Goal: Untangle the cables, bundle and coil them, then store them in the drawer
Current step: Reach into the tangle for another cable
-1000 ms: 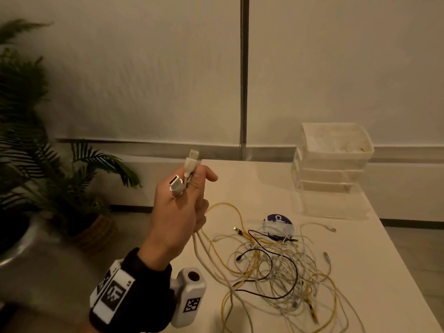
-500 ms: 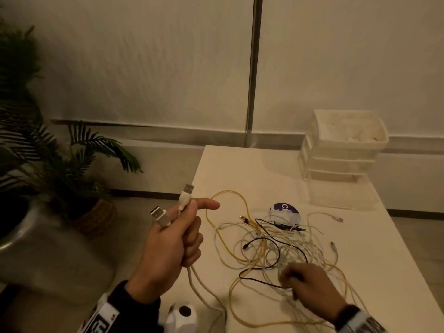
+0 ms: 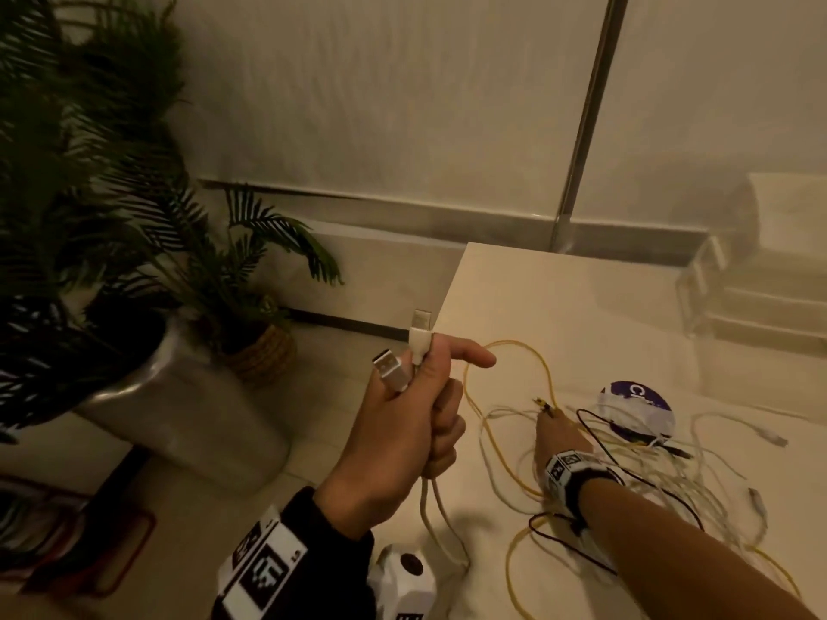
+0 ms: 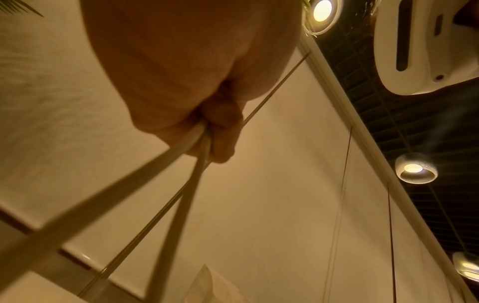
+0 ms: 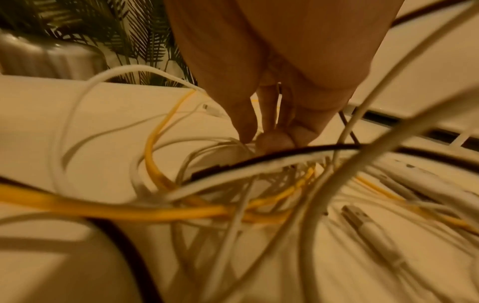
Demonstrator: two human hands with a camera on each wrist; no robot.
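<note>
White cable (image 3: 427,498) ends stand up from the left hand (image 3: 402,422), which is fisted round them beside the table (image 3: 559,297). From the left wrist, both strands leave that fist. At the right wrist, the right hand's (image 5: 272,92) fingertips (image 5: 272,141) seemingly pinch white strands in the tangle (image 5: 233,194) on the table.

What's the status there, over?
Left hand grips two white cable ends. Right hand pinching into tangled cables. Yellow, black cables interwoven. Drawer unloaded.

The head camera looked down and forward over the table (image 3: 559,306). The left wrist view faced upward, toward ceiling lamps (image 4: 321,11) at one o'clock. The right wrist view sat close among tangled cables (image 5: 181,211) (shared with the head view).
</note>
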